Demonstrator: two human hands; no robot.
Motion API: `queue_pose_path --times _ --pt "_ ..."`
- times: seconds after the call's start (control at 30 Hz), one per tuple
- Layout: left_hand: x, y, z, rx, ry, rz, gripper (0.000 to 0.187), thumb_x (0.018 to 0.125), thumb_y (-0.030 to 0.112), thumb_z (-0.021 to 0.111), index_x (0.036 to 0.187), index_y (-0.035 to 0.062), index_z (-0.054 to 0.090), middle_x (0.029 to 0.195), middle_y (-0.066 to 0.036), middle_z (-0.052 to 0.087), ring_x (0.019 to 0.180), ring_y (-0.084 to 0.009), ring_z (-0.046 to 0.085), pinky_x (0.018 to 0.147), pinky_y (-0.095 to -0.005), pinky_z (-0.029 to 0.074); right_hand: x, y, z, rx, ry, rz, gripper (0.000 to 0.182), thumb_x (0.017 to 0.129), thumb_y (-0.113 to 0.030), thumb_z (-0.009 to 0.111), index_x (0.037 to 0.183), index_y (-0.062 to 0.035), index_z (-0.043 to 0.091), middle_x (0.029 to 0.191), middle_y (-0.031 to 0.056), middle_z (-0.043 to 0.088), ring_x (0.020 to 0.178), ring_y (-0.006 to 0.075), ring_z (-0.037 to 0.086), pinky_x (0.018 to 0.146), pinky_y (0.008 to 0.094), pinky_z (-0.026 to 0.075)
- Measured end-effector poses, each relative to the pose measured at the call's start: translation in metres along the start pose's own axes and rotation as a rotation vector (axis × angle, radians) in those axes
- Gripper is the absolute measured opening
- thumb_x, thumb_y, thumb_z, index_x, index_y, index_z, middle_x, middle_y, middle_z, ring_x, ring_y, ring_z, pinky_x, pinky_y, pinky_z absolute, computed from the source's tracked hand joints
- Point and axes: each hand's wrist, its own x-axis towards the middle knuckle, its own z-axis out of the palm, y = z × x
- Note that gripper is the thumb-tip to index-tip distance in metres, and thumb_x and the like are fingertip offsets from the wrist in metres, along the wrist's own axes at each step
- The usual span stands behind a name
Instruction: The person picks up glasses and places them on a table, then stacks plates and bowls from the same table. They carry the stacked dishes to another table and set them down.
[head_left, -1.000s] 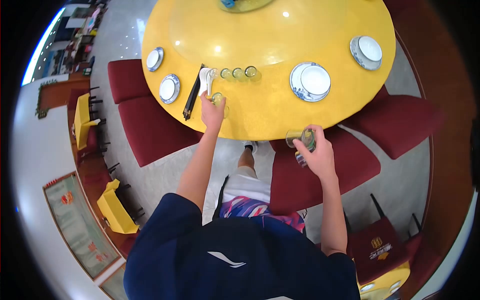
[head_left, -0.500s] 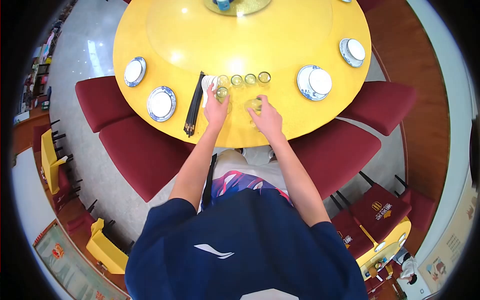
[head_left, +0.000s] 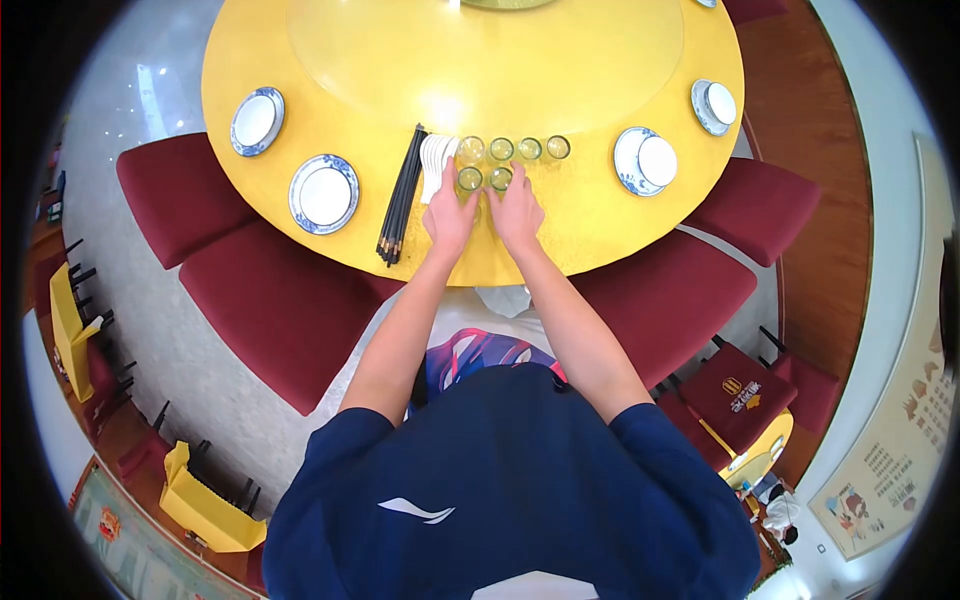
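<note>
Left hand (head_left: 449,213) and right hand (head_left: 518,212) each touch a small glass (head_left: 469,179) on the yellow table (head_left: 560,230).

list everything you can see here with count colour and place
table: 1, yellow, round, top centre
glasses: 6, clear greenish, four in a far row, two nearer at the fingertips
spoons: small stack, white, left of the glasses
chopsticks: 1 bundle, black, left of the spoons
plates with bowls: 4, blue-and-white, along the table edge, two left, two right
chairs: several, dark red, around the table
left hand: on the left near glass
right hand: on the right near glass
</note>
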Motion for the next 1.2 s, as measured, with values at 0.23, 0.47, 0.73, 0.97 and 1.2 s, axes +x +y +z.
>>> queue_pose_path --times 0.23,0.47,0.73,0.97,1.2 --pt "-0.009 0.006 -0.002 -0.025 0.142 0.046 0.078 0.08 0.027 0.072 0.145 0.0115 0.031 0.114 -0.016 0.063 0.104 -0.0333 0.061 0.081 -0.0437 0.05 -0.009 0.046 -0.018 0.191 -0.182 0.277 0.06 0.083 -0.047 0.066 0.123 -0.0063 0.047 0.106 0.0183 0.062 0.092 0.0322 0.065 0.075 0.0451 0.051" --pt "-0.046 -0.027 -0.006 -0.43 0.082 -0.106 0.04 0.084 0.024 0.069 0.115 0.0025 0.056 0.095 -0.011 0.061 0.089 -0.0221 0.059 0.074 -0.0334 0.048 -0.015 0.107 -0.008 1.31 -0.285 0.864 0.035 0.084 -0.024 0.06 0.114 -0.0094 0.05 0.097 0.0088 0.058 0.084 0.0217 0.059 0.073 0.0377 0.05" --pt "-0.079 -0.037 -0.032 -0.892 -0.292 -0.477 0.02 0.084 0.015 0.063 0.101 0.0048 0.059 0.093 -0.003 0.059 0.077 -0.011 0.054 0.064 -0.0263 0.046 0.019 0.088 0.005 0.276 0.098 0.216 0.065 0.071 -0.018 0.076 0.127 -0.0053 0.045 0.108 0.0166 0.062 0.092 0.0259 0.064 0.081 0.0386 0.051" --pt "-0.093 -0.045 -0.019 -0.729 -0.359 -0.307 0.034 0.077 0.013 0.069 0.107 0.0035 0.058 0.094 -0.004 0.059 0.083 -0.0134 0.056 0.069 -0.028 0.047 0.018 0.064 0.005 0.337 0.055 0.213 0.076 0.07 -0.018 0.075 0.136 -0.0048 0.04 0.11 0.0192 0.064 0.095 0.0273 0.066 0.085 0.0399 0.052" --pt "-0.09 -0.026 -0.001 -0.485 -0.354 -0.129 0.047 0.072 0.015 0.077 0.112 0.0035 0.055 0.097 -0.013 0.061 0.09 -0.0243 0.059 0.081 -0.0344 0.048 -0.055 0.096 -0.039 0.505 -0.334 0.038 0.071 0.077 -0.01 0.069 0.142 -0.0103 0.04 0.124 0.0171 0.058 0.098 0.0228 0.065 0.081 0.0332 0.053"
